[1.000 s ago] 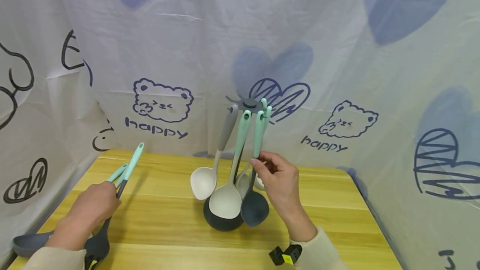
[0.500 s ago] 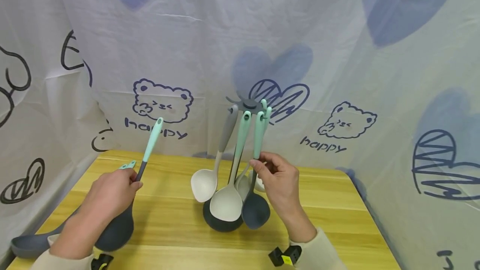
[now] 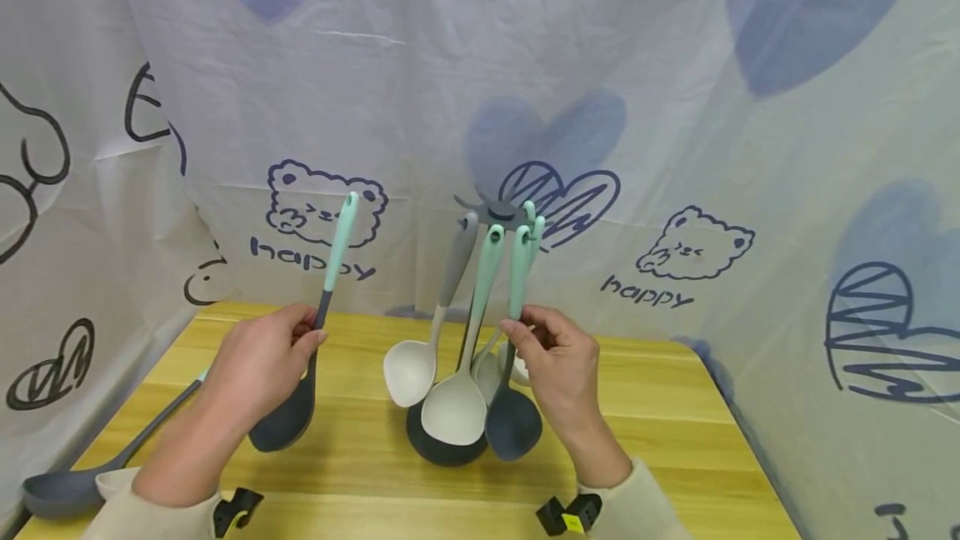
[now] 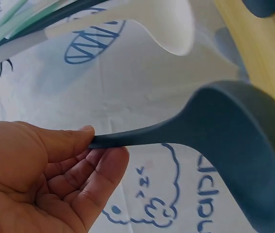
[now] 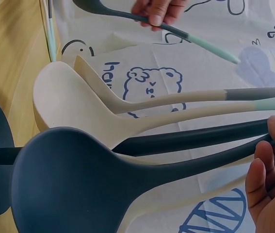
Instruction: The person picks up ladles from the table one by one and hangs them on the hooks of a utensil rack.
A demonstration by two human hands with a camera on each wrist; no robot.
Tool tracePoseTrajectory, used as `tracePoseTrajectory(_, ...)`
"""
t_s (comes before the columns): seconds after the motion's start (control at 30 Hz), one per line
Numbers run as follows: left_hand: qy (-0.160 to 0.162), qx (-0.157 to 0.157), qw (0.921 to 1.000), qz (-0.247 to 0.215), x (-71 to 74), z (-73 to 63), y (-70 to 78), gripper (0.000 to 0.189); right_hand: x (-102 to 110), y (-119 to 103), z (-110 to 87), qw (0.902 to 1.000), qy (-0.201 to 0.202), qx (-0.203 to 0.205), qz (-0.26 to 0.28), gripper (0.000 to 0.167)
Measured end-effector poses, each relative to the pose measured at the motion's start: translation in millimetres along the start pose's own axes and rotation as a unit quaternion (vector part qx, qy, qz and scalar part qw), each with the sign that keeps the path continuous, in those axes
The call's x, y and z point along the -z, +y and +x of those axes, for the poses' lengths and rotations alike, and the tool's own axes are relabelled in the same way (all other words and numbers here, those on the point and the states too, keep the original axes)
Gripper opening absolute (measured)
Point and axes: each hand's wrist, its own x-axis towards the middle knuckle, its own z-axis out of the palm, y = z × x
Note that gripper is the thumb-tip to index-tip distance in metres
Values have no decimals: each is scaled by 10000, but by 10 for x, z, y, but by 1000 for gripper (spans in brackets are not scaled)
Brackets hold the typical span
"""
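Observation:
My left hand pinches a dark ladle by its stem below the mint handle, holding it upright left of the utensil rack. The left wrist view shows thumb and fingers on the stem, with the deep bowl beyond them. At the rack, my right hand pinches the stem of another dark utensil with a rounded, ladle-like head, hanging by its mint handle. Beside it hang a cream ladle with a mint handle and a cream one with a grey handle.
The rack's round dark base stands on the wooden table. At the table's left edge lie a dark ladle-like utensil and a cream-headed one, partly behind my left arm. A printed cloth hangs behind.
My left hand has lifted the dark ladle from among the utensils at the left and carried it right and up towards the rack. My right hand has stayed at the hanging utensil.

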Motion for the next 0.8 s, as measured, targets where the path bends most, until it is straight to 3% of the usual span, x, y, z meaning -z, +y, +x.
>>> tracePoseTrajectory(0.33, 420, -466, 9977, -245, 3, 39, 366, 12, -10, 3, -5, 9999, 97, 39, -72, 11)
tracePoseTrajectory(0.8, 385, -802, 9952, -404, -96, 137, 601, 11, -12, -11, -9, 9998, 39, -111, -160, 12)
